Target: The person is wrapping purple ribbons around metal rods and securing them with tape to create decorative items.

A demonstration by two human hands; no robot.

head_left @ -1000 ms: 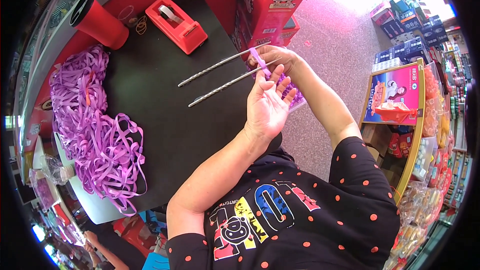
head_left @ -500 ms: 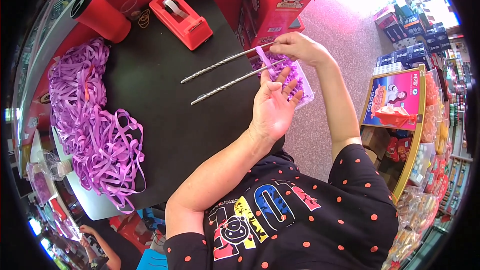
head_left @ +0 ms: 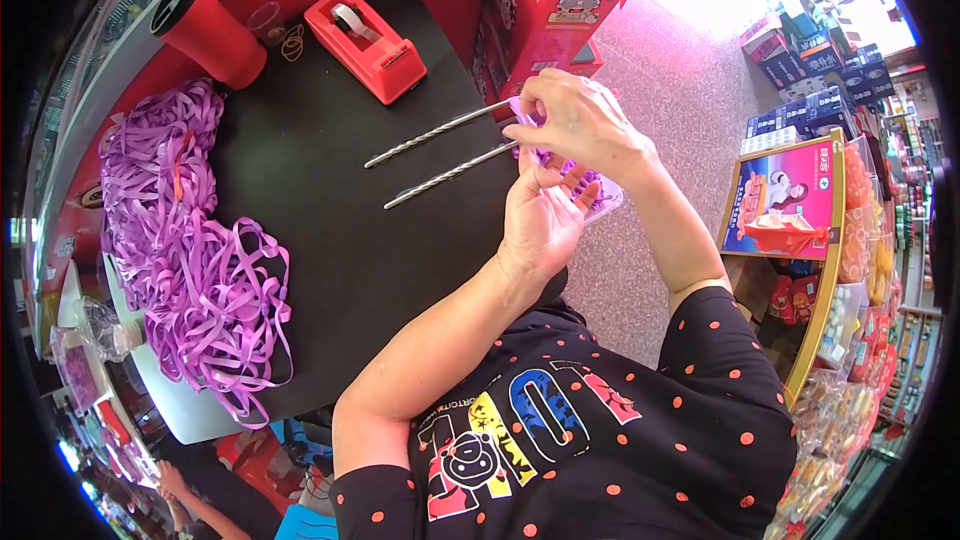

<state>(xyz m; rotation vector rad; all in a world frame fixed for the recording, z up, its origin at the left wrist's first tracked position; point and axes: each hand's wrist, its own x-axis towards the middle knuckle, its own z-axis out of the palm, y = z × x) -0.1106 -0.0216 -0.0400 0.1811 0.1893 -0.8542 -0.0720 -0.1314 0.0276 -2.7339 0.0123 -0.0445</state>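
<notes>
Two slim metal rods with twisted ends, an upper rod [head_left: 440, 131] and a lower rod [head_left: 448, 176], point left over the black table top. Around their right ends runs a purple ribbon [head_left: 516, 112]. My right hand [head_left: 585, 125] bends over that ribbon from above, fingers curled at the rods and partly hiding it. Palm up beneath it, my left hand [head_left: 540, 215] has thumb and forefinger closed at the ribbon's lower end, its other fingers loosely curled. Behind the hands, a pale bin [head_left: 612, 202] holds purple ribbon pieces; my hands cover much of it.
A large tangle of purple ribbon [head_left: 165, 200] lies along the left of the black table [head_left: 340, 270]. At the back stand a red tumbler [head_left: 215, 40] and a red tape dispenser [head_left: 365, 45]. A red carton [head_left: 555, 10] rises beyond the bin. Another person's hand [head_left: 172, 480] shows lower left.
My right hand has come down and left from the upper rod's end, now covering the ribbon between the rods. My left hand stays nearly in place, its fingers drawn in slightly.
</notes>
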